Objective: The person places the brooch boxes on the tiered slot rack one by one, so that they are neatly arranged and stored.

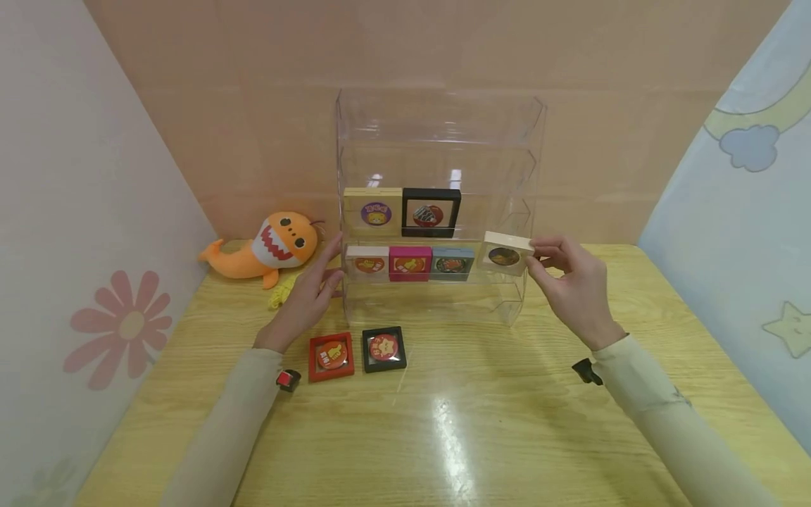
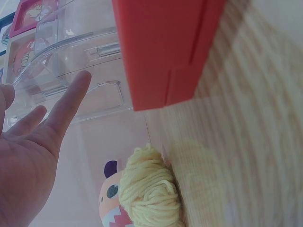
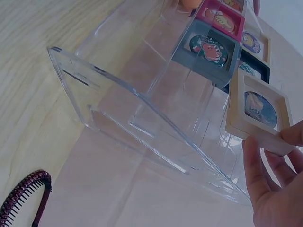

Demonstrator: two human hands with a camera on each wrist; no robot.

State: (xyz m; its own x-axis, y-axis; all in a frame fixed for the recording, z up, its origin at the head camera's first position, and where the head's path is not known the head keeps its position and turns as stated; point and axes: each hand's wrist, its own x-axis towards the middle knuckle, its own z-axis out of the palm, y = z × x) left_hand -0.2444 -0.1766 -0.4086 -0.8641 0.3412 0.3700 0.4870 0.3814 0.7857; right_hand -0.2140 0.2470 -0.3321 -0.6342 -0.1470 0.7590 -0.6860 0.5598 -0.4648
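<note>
My right hand (image 1: pixel 575 289) pinches the right edge of a cream square frame with a round badge (image 1: pixel 505 255), tilted slightly at the right part of a tier of the clear acrylic display rack (image 1: pixel 440 130). Left of it on that tier stand a grey-blue frame (image 1: pixel 452 265), a pink frame (image 1: pixel 410 264) and a whitish frame (image 1: pixel 369 263). One tier up are a pale yellow frame (image 1: pixel 374 211) and a black frame (image 1: pixel 431 213). My left hand (image 1: pixel 300 303) has its fingers extended at the rack's left side; whether they press it, I cannot tell.
A red frame (image 1: pixel 331 356) and another black frame (image 1: pixel 384 348) lie on the wooden table before the rack. At the left are an orange shark plush (image 1: pixel 243 260) and a yellow yarn ball (image 2: pixel 149 189). A toothed headband (image 3: pixel 23 195) appears in the right wrist view.
</note>
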